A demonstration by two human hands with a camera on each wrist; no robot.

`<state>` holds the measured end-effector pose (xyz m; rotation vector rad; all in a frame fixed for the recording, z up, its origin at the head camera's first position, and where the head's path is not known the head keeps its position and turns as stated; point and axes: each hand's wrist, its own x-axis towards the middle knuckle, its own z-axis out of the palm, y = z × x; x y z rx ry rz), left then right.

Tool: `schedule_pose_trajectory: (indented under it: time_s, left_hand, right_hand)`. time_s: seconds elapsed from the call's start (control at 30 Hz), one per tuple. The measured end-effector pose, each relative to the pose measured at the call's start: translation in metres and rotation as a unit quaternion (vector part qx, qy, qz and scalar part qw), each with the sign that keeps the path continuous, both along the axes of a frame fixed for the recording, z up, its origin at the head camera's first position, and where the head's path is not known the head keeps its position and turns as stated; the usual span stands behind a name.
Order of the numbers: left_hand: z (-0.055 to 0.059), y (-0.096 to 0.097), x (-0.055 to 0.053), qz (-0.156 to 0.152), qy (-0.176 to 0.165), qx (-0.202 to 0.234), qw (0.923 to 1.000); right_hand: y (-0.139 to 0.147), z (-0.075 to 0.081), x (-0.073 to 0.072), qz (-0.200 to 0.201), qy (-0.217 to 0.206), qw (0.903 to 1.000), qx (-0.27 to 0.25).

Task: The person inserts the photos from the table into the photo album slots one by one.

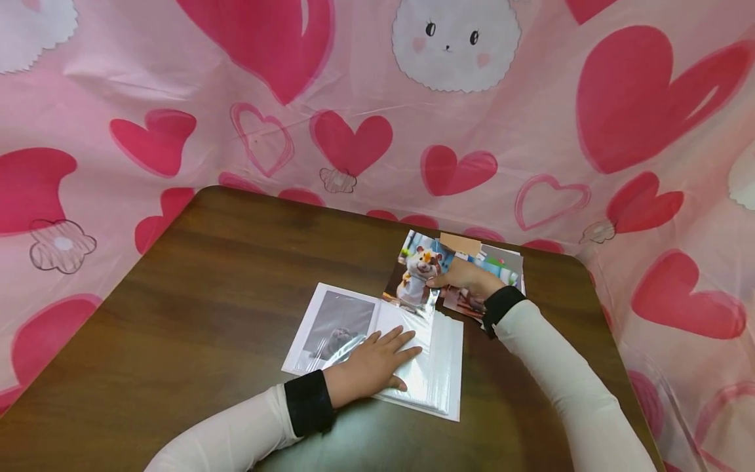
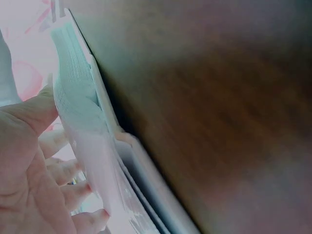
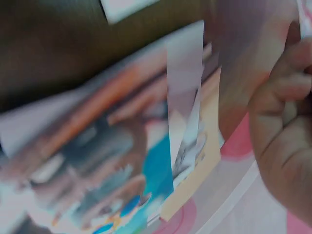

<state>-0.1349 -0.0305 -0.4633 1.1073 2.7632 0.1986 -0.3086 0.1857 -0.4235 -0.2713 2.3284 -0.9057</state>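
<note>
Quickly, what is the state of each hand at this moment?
Left hand: open, fingers spread over the open photo album.
Right hand: closed, holding the hamster photo near its edge.

We count two hands, a left hand (image 1: 371,367) and a right hand (image 1: 468,278), and two white sleeves (image 1: 560,367) with two black cuffs (image 1: 309,402). We see one table (image 1: 177,328) and one open photo album (image 1: 449,373), with one grey picture (image 1: 339,321) showing in its pages. One hamster photo (image 1: 420,269) is pinched in the right hand. Beside it is one pile of prints (image 1: 503,259), several overlapping, too many hidden for us to number. Behind, we find three outlined flowers (image 1: 339,181) and one whole white fluffy face (image 1: 457,49).
</note>
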Motion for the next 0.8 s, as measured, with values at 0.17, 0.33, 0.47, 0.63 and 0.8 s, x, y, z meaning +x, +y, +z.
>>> schedule_pose_trajectory:
  time_s: [0.17, 0.33, 0.47, 0.63, 0.8]
  left_hand:
    - [-0.001, 0.000, -0.002, -0.004, -0.009, 0.004, 0.9999]
    - [0.000, -0.001, -0.004, -0.005, -0.014, 0.002, 0.9999]
    - [0.003, -0.002, -0.007, -0.008, -0.016, -0.005, 0.9998]
    - [0.007, -0.008, -0.008, -0.031, -0.037, 0.007, 0.9988]
    - [0.010, -0.015, -0.002, -0.067, -0.034, 0.027, 0.9968]
  right_hand:
    - [-0.006, -0.001, -0.017, 0.014, -0.046, 0.9988, 0.010]
    - [-0.010, -0.006, -0.019, 0.062, -0.091, 0.9936, 0.023]
    - [-0.013, -0.005, -0.015, 0.038, -0.039, 0.9974, 0.048]
    - [-0.015, -0.009, -0.016, -0.066, 0.087, 0.9940, -0.013]
    - [-0.016, -0.012, -0.016, -0.099, 0.132, 0.9846, -0.058]
